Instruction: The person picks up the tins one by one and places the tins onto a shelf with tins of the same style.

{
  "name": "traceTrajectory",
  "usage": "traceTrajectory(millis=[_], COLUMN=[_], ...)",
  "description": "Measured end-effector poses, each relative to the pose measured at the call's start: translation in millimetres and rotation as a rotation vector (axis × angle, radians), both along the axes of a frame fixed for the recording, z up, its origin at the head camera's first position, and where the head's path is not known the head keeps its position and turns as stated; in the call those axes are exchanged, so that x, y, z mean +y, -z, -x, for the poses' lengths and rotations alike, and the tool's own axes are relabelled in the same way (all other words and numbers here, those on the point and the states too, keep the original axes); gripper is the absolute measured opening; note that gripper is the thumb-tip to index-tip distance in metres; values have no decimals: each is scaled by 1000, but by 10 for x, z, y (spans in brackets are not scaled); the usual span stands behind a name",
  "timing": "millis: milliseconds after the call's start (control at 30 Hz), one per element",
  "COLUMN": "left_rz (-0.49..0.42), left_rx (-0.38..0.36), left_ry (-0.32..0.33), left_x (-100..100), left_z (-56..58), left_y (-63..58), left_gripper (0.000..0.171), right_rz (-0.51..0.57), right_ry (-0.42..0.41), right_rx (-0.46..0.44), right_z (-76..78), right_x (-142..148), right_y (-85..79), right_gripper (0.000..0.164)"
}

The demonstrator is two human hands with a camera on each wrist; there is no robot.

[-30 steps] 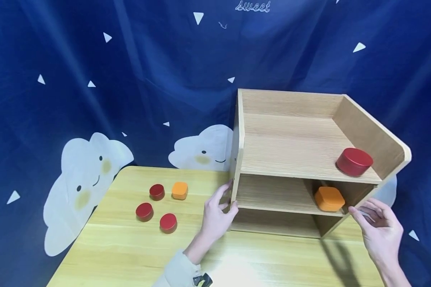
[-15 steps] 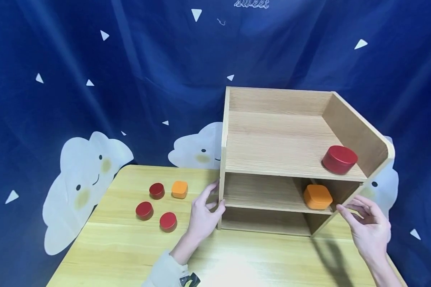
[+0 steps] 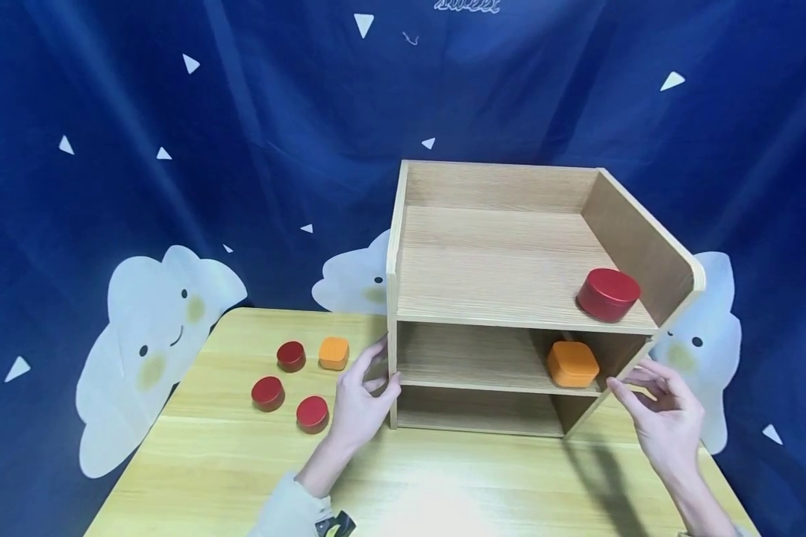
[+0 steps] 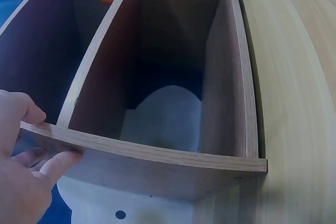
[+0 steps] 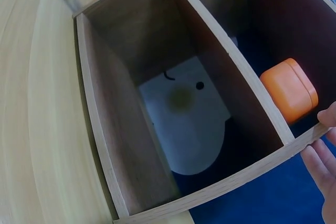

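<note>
A small wooden shelf unit [image 3: 497, 261] stands on the table, with an upper deck and two open compartments below. My left hand [image 3: 359, 403] grips its left side panel, one digit over the front edge and others against the outer face, as the left wrist view shows. On the opposite side panel, my right hand [image 3: 668, 425] pinches the front edge near the middle board. A large red round tin [image 3: 608, 295] sits on the upper deck at the front right. An orange rounded-square box [image 3: 573, 364] rests in the middle compartment, close to the right panel; the bottom compartment holds nothing visible.
Left of the shelf unit, several small red round tins [image 3: 312, 414] and a smaller orange box [image 3: 333, 353] lie on the light wooden table [image 3: 195, 462]. A dark blue curtain [image 3: 275, 112] with clouds and triangles hangs behind the table.
The shelf unit has slid left along the table, carrying the large red tin and orange box. Both hands have moved left with it, keeping their grip. The small tins stay put.
</note>
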State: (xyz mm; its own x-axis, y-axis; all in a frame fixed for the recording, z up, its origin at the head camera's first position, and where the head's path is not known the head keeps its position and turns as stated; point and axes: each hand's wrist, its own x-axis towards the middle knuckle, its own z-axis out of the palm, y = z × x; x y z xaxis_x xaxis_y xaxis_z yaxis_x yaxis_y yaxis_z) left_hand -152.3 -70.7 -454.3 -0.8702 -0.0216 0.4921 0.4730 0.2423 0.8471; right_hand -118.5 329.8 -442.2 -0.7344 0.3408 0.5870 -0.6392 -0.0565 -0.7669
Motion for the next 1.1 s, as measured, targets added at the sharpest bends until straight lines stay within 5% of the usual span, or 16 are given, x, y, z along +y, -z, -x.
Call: traceTrajectory(millis=[933, 1100], left_rz=[-3, 1], left_rx=[8, 23], left_ry=[-66, -63], left_x=[-264, -253], left_z=[8, 22], left_y=[21, 33], left_gripper=[56, 57], right_rz=[-66, -71], right_ry=[32, 41], right_rx=[-72, -14], right_z=[155, 171], right_x=[-248, -259], right_y=[42, 64], right_gripper=[51, 54])
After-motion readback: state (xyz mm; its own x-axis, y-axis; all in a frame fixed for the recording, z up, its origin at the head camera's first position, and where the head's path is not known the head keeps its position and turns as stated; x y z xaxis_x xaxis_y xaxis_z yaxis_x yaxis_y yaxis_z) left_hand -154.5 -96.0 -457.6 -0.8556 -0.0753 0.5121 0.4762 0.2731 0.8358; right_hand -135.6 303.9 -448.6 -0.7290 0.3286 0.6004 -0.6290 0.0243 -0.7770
